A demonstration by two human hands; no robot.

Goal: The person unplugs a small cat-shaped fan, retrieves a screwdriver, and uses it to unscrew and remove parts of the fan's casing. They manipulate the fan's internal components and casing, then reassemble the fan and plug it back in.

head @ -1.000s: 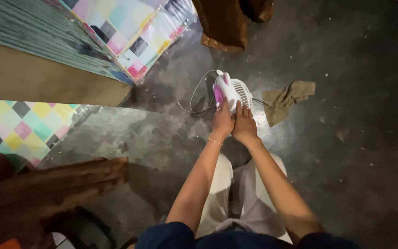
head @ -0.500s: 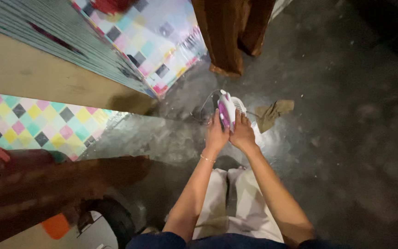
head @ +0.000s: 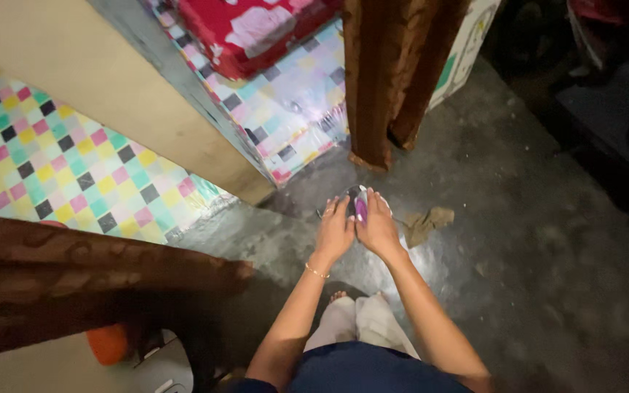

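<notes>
hands held together out in front, seen from the head camera: the left hand (head: 335, 231) and right hand (head: 377, 229) press palm to palm around a small white and purple appliance (head: 359, 204), which sits pinched between them above the dark concrete floor (head: 533, 240). each grip is closed on it, fingers laid flat along its sides, and a thin bracelet (head: 317, 272) circles the left wrist. a crumpled brown rag (head: 422, 224) lies on the floor just beside the right hand. a brown curtain (head: 384, 73) hangs ahead, with a chequered pastel mat (head: 60, 167) to the left and a red patterned cloth (head: 256, 29) beyond.

to carry it well, i'd say both palms should keep even pressure, with fingertips low under the body so it cannot slip out downward, and the cord watched so it doesn't snag.

against the earlier frame, the curtain is closer and larger, the red cloth has come into sight, and less of the appliance shows between the hands.
</notes>
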